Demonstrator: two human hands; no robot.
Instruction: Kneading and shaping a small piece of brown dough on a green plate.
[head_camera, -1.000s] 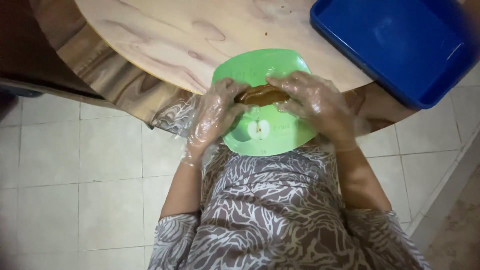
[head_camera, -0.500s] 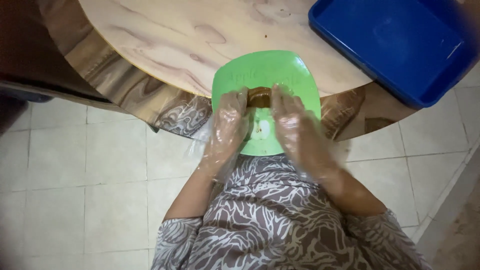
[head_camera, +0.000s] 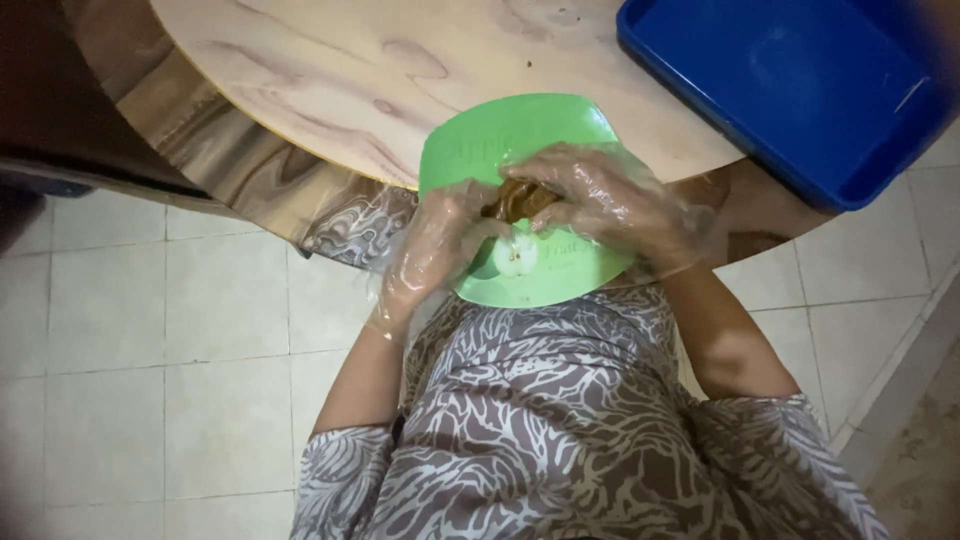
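On the green cutting board (head_camera: 560, 285), both hands are now wrapped around a brown lump (head_camera: 520, 197) of soft food. Half a second ago the hands lay flat and side by side, pressing down. Now the left hand (head_camera: 440, 250) curls in from one side and the right hand (head_camera: 610, 200) cups over the top, so the pressing has turned into squeezing and shaping. Both wear thin clear plastic gloves. Each grip is closed on the lump, which sits near the middle of the board. The board rests at the edge of the round wooden counter (head_camera: 330, 80). Off to the right sits a blue tray (head_camera: 800, 90); I see nothing in it.
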